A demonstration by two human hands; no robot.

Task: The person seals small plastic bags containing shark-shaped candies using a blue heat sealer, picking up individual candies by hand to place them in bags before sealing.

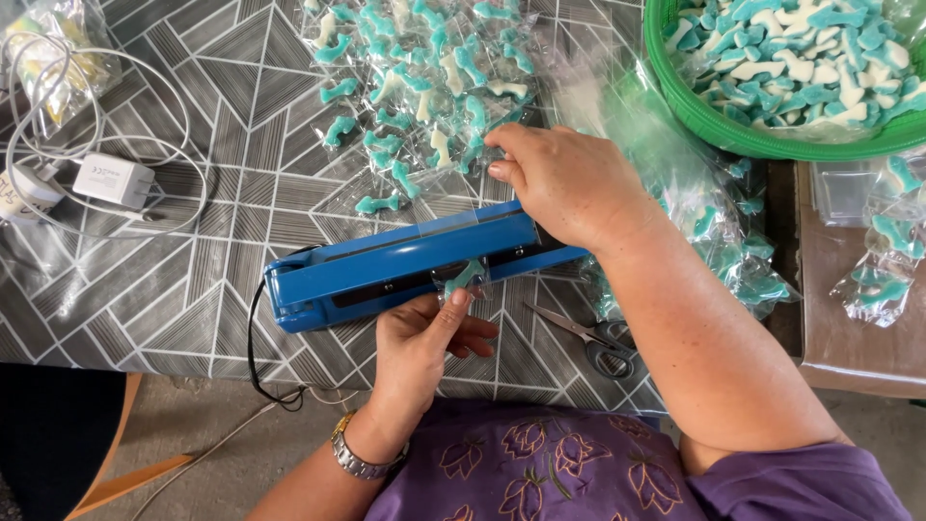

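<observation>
Blue plastic bar sealer [405, 268] pressed shut under my right hand [569, 183] while my left hand [424, 338] pinches the small clear candy bag [465, 278] steady in its slot.

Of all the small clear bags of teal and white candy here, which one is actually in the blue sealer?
The small bag pinched by the left hand at the sealer; the other bags lie loose on the table.
</observation>
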